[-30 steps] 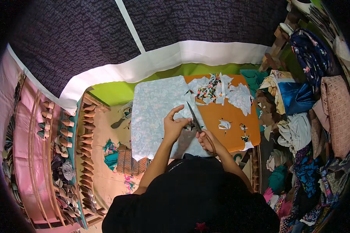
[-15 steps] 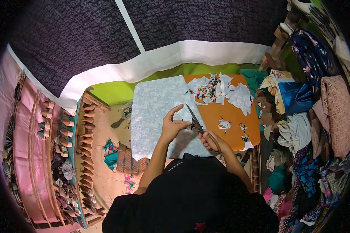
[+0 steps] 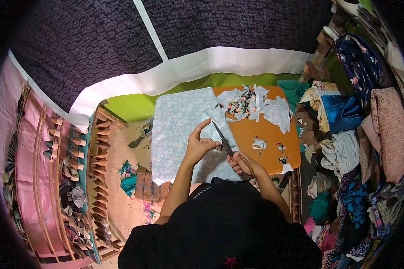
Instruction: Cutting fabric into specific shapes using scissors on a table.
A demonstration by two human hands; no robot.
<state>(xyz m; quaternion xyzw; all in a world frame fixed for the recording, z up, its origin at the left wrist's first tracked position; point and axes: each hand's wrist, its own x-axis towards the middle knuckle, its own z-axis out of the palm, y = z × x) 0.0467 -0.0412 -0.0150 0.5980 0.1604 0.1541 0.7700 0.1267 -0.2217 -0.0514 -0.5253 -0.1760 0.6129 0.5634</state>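
In front of my chest, my right hand (image 3: 240,165) grips a pair of dark scissors (image 3: 223,138), the blades pointing up and to the left. My left hand (image 3: 199,145) is level with the blades, its index finger stretched upward and its thumb reaching toward them. At the left thumb tip, right beside the blades, a small dark scrap of fabric (image 3: 219,147) is pinched; its outline is hard to make out. Below both hands lies a large pale, faintly patterned cloth (image 3: 177,130), spread over the left part of an orange tabletop (image 3: 247,134).
Floral and white fabric offcuts (image 3: 244,104) lie at the table's far right, with small scraps nearer. Folded and heaped cloths (image 3: 341,152) crowd the right side. Wooden racks of shoe forms (image 3: 101,175) stand left. A dark patterned curtain (image 3: 238,27) hangs beyond the table.
The scissors and my right hand have shifted slightly left, bringing the blade tips closer to my left index finger. My left hand stays almost where it was.
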